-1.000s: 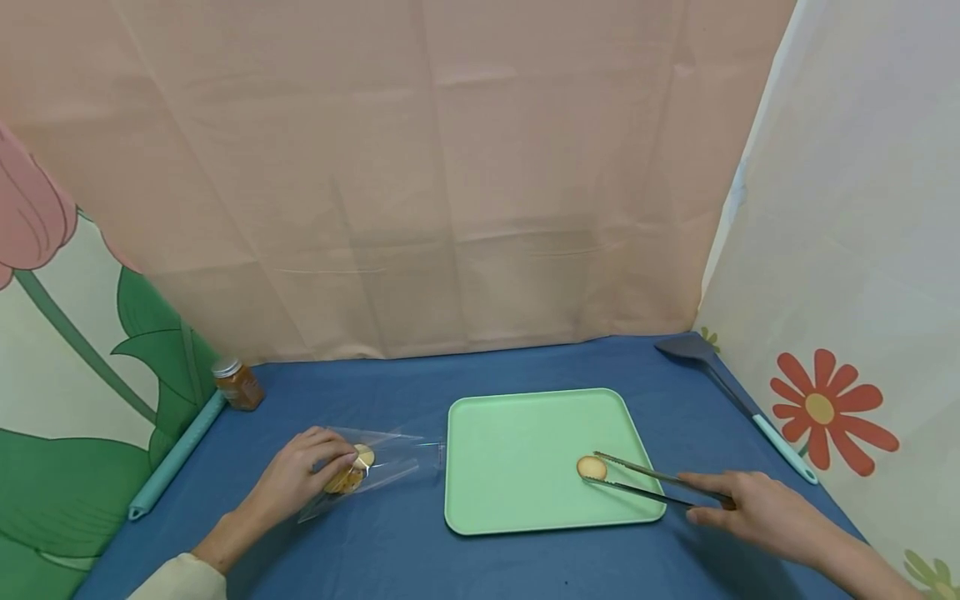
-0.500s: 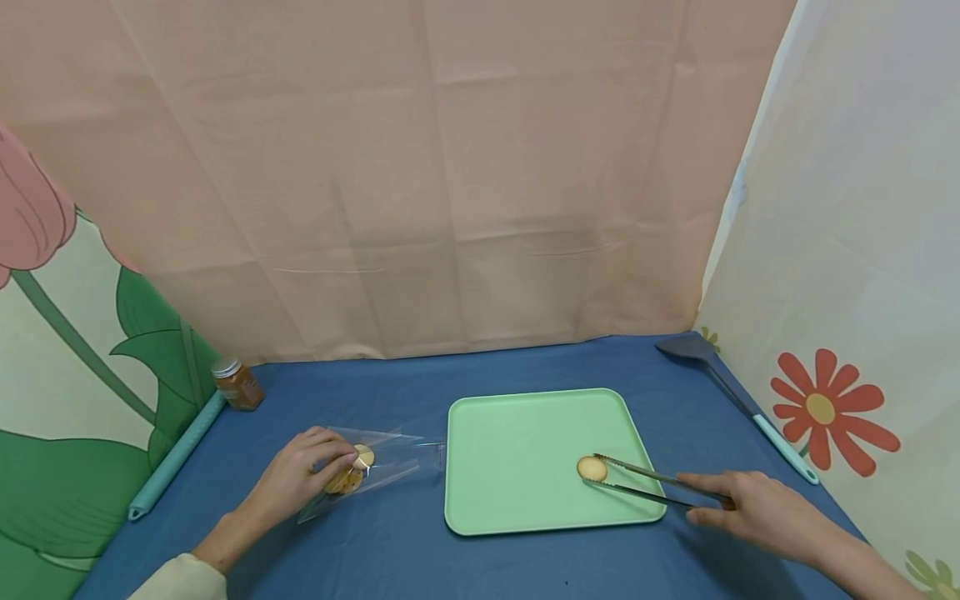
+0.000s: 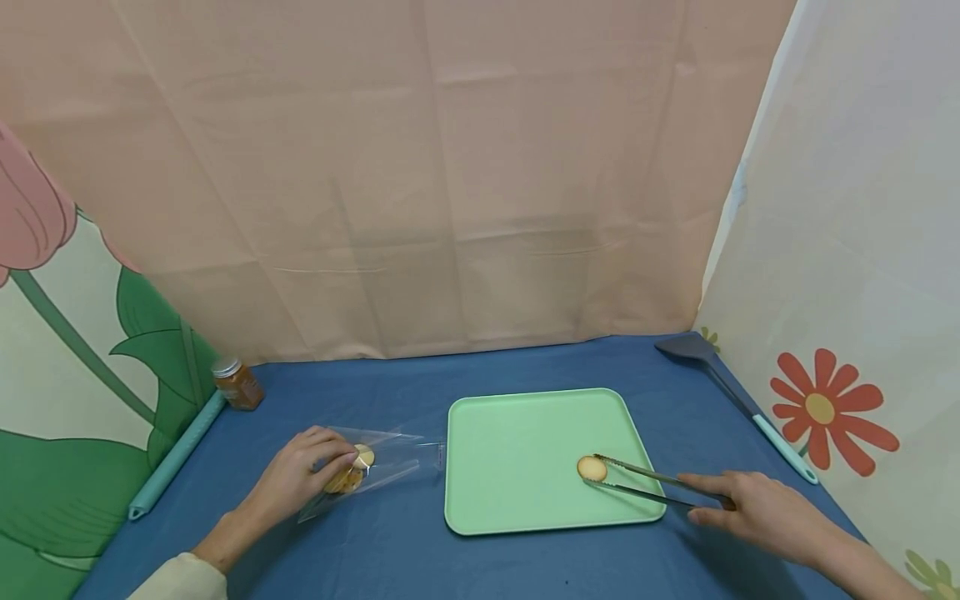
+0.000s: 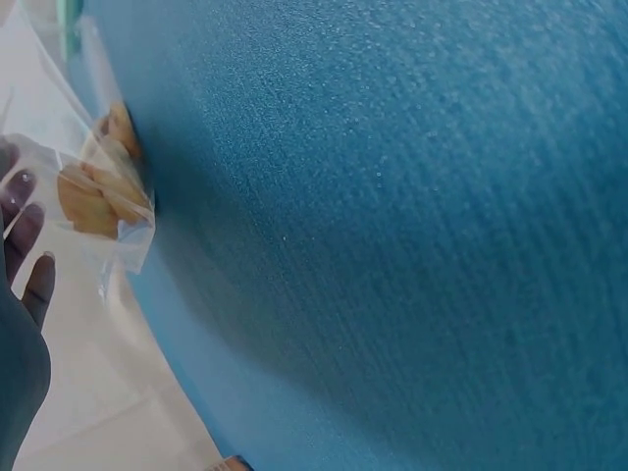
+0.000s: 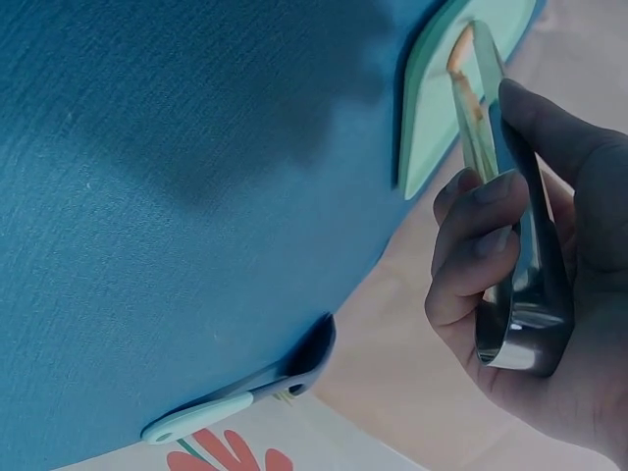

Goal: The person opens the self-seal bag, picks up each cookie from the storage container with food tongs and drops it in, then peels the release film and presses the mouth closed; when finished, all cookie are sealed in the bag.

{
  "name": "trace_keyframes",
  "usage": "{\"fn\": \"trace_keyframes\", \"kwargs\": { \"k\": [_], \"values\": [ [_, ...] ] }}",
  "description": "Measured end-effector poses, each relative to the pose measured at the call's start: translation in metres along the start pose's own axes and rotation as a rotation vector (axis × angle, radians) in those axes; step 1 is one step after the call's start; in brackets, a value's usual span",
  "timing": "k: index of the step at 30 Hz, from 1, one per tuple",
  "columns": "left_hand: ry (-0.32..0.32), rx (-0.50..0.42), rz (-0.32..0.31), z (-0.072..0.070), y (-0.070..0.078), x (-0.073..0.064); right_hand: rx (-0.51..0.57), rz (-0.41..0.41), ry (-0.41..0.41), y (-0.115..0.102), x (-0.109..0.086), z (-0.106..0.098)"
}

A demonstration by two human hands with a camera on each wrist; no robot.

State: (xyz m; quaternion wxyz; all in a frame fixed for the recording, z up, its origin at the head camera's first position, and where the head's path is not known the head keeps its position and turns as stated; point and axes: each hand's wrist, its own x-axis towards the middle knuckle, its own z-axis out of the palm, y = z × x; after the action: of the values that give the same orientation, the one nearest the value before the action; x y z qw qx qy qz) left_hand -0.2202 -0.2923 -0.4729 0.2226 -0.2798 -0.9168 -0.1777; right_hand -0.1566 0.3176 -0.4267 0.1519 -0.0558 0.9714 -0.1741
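Note:
My left hand (image 3: 315,462) pinches a clear plastic bag (image 3: 405,454) that lies on the cloth, its far end against the tray's left edge. Several round cookies (image 4: 108,182) are inside the bag, partly behind my fingers in the head view. In my right hand (image 3: 768,508) is a pair of metal tongs (image 5: 530,339), with fingers and thumb wrapped around its arms. The tongs' tips lie on either side of one round golden cookie (image 3: 592,468) at the right part of the light green tray (image 3: 517,467).
A spatula with a dark head and mint handle (image 3: 783,450) lies along the right side. At the back left stands a spice jar (image 3: 238,385) beside a teal rod-shaped object (image 3: 176,458). Blue cloth (image 3: 420,567) covers the table; fabric walls stand behind and at both sides.

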Motion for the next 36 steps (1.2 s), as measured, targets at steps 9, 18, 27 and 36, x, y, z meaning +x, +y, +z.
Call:
{"fn": "trace_keyframes", "kwargs": {
  "k": [9, 18, 27, 36],
  "values": [
    [-0.005, -0.006, -0.005, 0.000, 0.000, 0.000, -0.019, 0.000, 0.006, -0.002, 0.002, 0.000],
    [0.005, -0.008, 0.005, 0.000, 0.000, 0.000, 0.000, -0.040, 0.035, -0.007, -0.001, -0.001],
    [0.000, 0.006, -0.006, 0.001, 0.001, 0.000, 0.043, -0.130, 0.041, -0.016, 0.000, -0.006],
    [0.004, 0.011, 0.007, 0.001, 0.000, 0.001, 0.059, -0.205, 0.050, -0.037, 0.006, -0.010]
  ]
}}
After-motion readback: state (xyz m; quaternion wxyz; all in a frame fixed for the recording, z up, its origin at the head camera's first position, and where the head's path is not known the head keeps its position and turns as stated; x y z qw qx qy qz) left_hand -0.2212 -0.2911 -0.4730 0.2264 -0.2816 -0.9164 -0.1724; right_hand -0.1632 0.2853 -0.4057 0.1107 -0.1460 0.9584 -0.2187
